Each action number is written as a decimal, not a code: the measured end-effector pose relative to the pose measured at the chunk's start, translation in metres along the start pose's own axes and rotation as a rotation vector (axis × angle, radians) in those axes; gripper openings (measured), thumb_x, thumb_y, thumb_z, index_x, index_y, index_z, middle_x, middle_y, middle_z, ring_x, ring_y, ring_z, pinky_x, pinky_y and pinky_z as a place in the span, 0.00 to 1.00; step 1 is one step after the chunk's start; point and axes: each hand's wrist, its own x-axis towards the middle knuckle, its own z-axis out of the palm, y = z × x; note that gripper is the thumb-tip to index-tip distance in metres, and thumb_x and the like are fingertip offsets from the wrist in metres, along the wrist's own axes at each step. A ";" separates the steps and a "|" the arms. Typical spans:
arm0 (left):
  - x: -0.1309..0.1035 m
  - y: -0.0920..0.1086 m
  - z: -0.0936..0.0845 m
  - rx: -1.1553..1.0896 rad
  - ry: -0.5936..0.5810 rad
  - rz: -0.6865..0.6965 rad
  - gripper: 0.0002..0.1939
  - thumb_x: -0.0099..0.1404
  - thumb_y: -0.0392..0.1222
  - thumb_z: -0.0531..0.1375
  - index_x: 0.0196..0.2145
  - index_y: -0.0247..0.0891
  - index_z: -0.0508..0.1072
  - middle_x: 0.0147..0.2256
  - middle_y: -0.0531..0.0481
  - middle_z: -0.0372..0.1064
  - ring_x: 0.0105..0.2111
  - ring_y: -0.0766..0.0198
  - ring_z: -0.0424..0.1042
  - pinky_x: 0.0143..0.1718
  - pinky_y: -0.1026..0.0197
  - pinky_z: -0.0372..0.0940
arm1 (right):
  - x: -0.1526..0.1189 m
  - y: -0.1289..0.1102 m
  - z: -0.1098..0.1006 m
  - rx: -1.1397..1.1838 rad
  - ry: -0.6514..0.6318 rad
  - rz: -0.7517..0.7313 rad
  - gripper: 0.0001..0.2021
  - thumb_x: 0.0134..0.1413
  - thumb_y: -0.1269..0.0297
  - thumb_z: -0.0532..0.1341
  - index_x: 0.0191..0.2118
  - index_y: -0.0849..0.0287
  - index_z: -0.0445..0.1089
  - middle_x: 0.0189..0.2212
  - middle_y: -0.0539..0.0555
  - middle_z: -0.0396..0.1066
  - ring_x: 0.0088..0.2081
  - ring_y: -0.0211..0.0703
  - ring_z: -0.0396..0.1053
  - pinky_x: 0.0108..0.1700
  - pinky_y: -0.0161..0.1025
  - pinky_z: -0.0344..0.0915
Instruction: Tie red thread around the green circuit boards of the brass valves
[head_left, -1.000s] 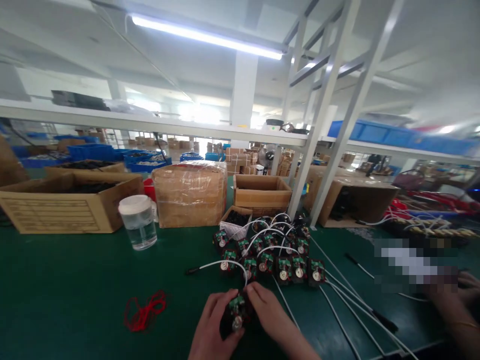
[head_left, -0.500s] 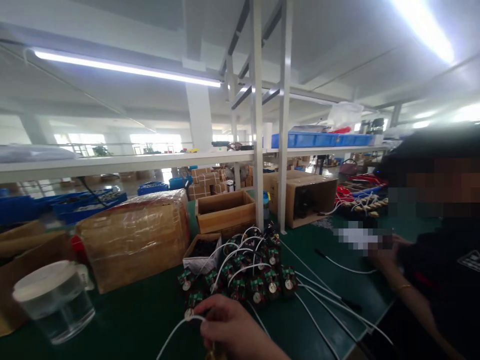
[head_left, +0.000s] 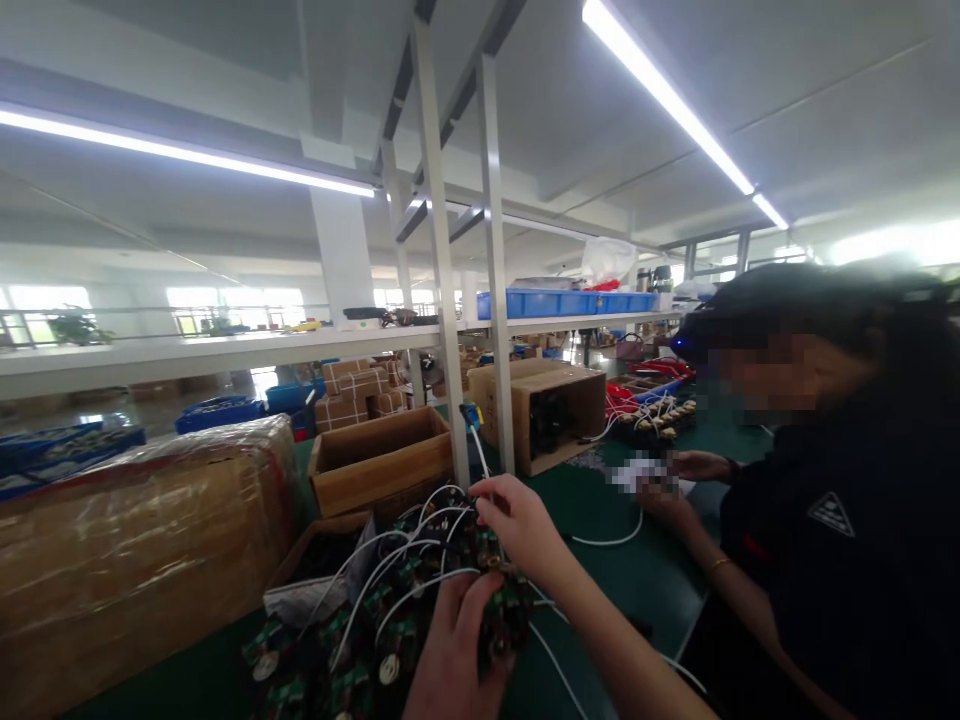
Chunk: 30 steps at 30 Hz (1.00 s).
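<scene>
My left hand (head_left: 461, 640) is at the bottom centre, its fingers wrapped round a small green and black assembly (head_left: 499, 620) with a brass-coloured part. Above it and a little right, my right hand (head_left: 517, 520) pinches a white cable (head_left: 480, 450), which rises toward a blue and yellow end near the metal post. Around and left of my hands lies a pile of similar green and black assemblies (head_left: 352, 630) with looping white cables and round pale discs.
A plastic-wrapped carton (head_left: 150, 540) stands at left, beside an open wooden box (head_left: 382, 465) and a small carton (head_left: 322, 550). Metal posts (head_left: 495, 280) rise behind the pile. A person (head_left: 825, 520) works at right, with hands over white material.
The view has swung right. Both my hands are now at the pile; one hand showed before, near a cable at the front. The co-worker's hands have moved slightly apart.
</scene>
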 end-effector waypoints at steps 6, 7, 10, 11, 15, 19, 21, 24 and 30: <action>0.093 0.019 0.066 0.162 -0.229 -0.084 0.33 0.58 0.24 0.54 0.62 0.35 0.62 0.60 0.36 0.60 0.61 0.50 0.63 0.64 0.51 0.59 | 0.064 0.073 -0.024 -0.286 0.030 0.110 0.09 0.62 0.74 0.58 0.42 0.62 0.76 0.41 0.56 0.75 0.44 0.45 0.73 0.53 0.43 0.67; 0.103 0.016 0.078 0.176 -0.245 -0.101 0.35 0.56 0.24 0.56 0.62 0.33 0.62 0.61 0.35 0.60 0.61 0.49 0.64 0.64 0.52 0.59 | 0.071 0.087 -0.026 -0.328 0.021 0.133 0.06 0.63 0.72 0.60 0.42 0.62 0.75 0.42 0.56 0.75 0.46 0.46 0.73 0.54 0.46 0.67; 0.128 0.001 0.108 0.217 -0.315 -0.169 0.37 0.51 0.22 0.60 0.60 0.30 0.65 0.59 0.32 0.64 0.56 0.47 0.69 0.59 0.53 0.64 | 0.084 0.128 -0.028 -0.423 -0.057 0.189 0.07 0.66 0.62 0.63 0.41 0.61 0.73 0.43 0.54 0.75 0.45 0.46 0.73 0.52 0.50 0.70; 0.133 -0.004 0.117 0.233 -0.338 -0.195 0.37 0.51 0.22 0.61 0.60 0.29 0.66 0.58 0.30 0.66 0.54 0.45 0.71 0.57 0.51 0.66 | 0.087 0.141 -0.028 -0.446 -0.087 0.203 0.08 0.66 0.61 0.63 0.41 0.61 0.73 0.42 0.53 0.75 0.44 0.46 0.73 0.50 0.49 0.71; 0.150 -0.020 0.140 0.321 -0.387 -0.270 0.34 0.51 0.28 0.65 0.57 0.22 0.70 0.54 0.23 0.69 0.53 0.36 0.70 0.56 0.41 0.66 | 0.095 0.180 -0.022 -0.490 -0.154 0.235 0.08 0.66 0.61 0.64 0.43 0.62 0.73 0.43 0.54 0.75 0.45 0.46 0.74 0.50 0.49 0.72; 0.159 -0.026 0.144 0.418 -0.373 -0.263 0.30 0.54 0.33 0.66 0.55 0.23 0.72 0.53 0.23 0.71 0.59 0.33 0.64 0.62 0.37 0.56 | 0.106 0.197 -0.013 -0.474 -0.142 0.256 0.09 0.67 0.61 0.63 0.45 0.62 0.73 0.45 0.55 0.74 0.47 0.47 0.73 0.52 0.51 0.71; 0.161 -0.028 0.143 0.461 -0.354 -0.253 0.27 0.56 0.33 0.63 0.54 0.24 0.73 0.52 0.24 0.72 0.59 0.35 0.64 0.62 0.37 0.55 | 0.110 0.198 -0.009 -0.461 -0.131 0.278 0.10 0.66 0.61 0.63 0.47 0.62 0.73 0.46 0.55 0.74 0.48 0.47 0.73 0.51 0.51 0.72; 0.162 -0.030 0.139 0.518 -0.306 -0.239 0.24 0.62 0.30 0.56 0.56 0.24 0.72 0.55 0.24 0.70 0.59 0.36 0.63 0.61 0.37 0.56 | 0.111 0.197 -0.004 -0.463 -0.107 0.340 0.11 0.66 0.60 0.64 0.48 0.62 0.72 0.47 0.55 0.74 0.47 0.47 0.74 0.50 0.50 0.73; 0.169 -0.034 0.126 0.559 -0.243 -0.177 0.27 0.63 0.27 0.51 0.59 0.25 0.70 0.56 0.24 0.68 0.58 0.36 0.64 0.57 0.37 0.58 | 0.093 0.176 0.000 -0.546 0.046 0.418 0.12 0.64 0.61 0.63 0.49 0.61 0.72 0.51 0.59 0.71 0.52 0.54 0.69 0.54 0.55 0.67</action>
